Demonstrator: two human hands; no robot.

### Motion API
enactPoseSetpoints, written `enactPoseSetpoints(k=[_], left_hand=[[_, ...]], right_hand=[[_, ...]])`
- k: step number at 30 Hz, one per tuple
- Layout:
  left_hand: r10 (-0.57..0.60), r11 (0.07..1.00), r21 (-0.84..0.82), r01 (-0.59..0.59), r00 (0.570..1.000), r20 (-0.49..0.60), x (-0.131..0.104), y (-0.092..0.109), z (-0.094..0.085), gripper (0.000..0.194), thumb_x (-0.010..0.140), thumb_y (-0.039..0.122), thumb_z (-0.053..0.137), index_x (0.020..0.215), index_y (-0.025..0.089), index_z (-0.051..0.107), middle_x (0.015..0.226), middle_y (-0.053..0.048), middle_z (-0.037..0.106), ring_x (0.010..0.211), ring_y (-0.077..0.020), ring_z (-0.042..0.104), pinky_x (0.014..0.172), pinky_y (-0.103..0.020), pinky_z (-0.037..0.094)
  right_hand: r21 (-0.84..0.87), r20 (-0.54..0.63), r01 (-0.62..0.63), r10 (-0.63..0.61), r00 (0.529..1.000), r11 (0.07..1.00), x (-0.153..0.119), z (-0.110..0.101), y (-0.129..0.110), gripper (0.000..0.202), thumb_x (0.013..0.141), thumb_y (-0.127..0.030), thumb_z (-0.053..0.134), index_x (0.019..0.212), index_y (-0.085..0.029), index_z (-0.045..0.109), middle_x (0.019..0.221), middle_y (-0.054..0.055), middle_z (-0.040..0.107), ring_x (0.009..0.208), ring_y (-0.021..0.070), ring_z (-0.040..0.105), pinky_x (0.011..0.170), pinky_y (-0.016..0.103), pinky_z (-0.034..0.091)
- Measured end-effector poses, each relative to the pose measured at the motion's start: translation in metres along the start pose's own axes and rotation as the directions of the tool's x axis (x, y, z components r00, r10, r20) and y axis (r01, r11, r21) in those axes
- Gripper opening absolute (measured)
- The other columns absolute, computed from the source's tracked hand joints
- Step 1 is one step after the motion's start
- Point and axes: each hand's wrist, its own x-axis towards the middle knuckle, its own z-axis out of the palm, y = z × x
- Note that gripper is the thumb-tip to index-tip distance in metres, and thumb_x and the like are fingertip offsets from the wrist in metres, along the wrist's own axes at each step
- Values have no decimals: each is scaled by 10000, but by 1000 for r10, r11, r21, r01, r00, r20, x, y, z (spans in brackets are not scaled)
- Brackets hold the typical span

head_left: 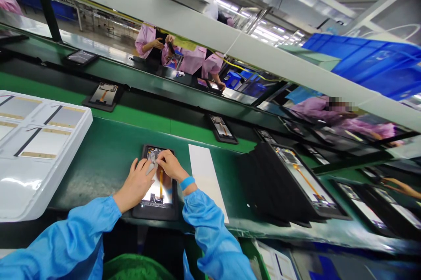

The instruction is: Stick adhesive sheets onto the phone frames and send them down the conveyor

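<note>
An opened tablet lies in a black tray on the green bench, its silver inside and an orange ribbon cable facing up. Over its upper left part rests my left hand, fingers spread across the parts there. My right hand, with a blue band at the wrist, has its fingertips pinched together at the tablet's top parts. Whatever lies between those fingertips is too small to tell. A white sheet lies just right of the tablet.
At left stands a white tray with flat silver panels. A stack of black trays bears another opened tablet at right. Beyond runs a green conveyor with more tablets. A shelf beam crosses above; people in pink work across the line.
</note>
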Motion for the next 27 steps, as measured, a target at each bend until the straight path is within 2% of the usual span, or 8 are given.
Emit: enactPoseSetpoints(k=[8,12,17,21,24,27], left_hand=[[-44,998,45,44,999,-3,5,2,10,433,901,329,606,1310,191,574,1334,-157,550,1265,-339,431,1112,-605,257],[-57,995,83,57,998,3,6,6,6,413,918,350,578,1299,189,584,1331,-165,559,1232,-332,460,1094,-588,280],[-60,991,121,59,998,10,12,10,1,390,924,354,570,1280,200,597,1285,-152,579,1154,-316,496,1050,-565,315],[-107,977,186,108,994,-12,15,14,6,316,956,272,491,1217,162,629,1186,-156,611,1082,-297,516,972,-525,369],[-130,964,235,127,992,-4,13,19,12,300,964,203,435,1170,153,647,1144,-145,622,1049,-272,531,928,-488,395],[-117,947,299,119,993,-24,14,20,12,306,963,263,453,1155,144,660,1220,-161,599,1169,-300,488,999,-531,348]], right_hand=[[-63,-70,-12,8,998,998,-4,6,-7,154,849,-94,608,740,-201,591,907,32,581,958,190,547,918,361,440],[-96,-111,-24,13,994,995,-9,8,-8,114,848,-105,601,813,-210,578,964,28,560,961,180,541,906,337,437],[-139,-175,-95,70,982,986,-5,8,-6,94,866,-171,593,936,-219,553,972,19,548,884,174,554,827,315,441],[-155,-176,-76,48,983,985,-1,7,-9,126,844,-280,649,891,-223,547,925,11,551,842,181,556,765,303,427],[-175,-184,-42,9,983,984,0,5,-7,138,810,-290,660,827,-220,542,868,10,552,812,190,553,735,301,414],[-176,-269,-87,38,962,981,6,2,1,105,819,-283,581,746,-224,535,792,10,552,800,202,560,744,311,421]])
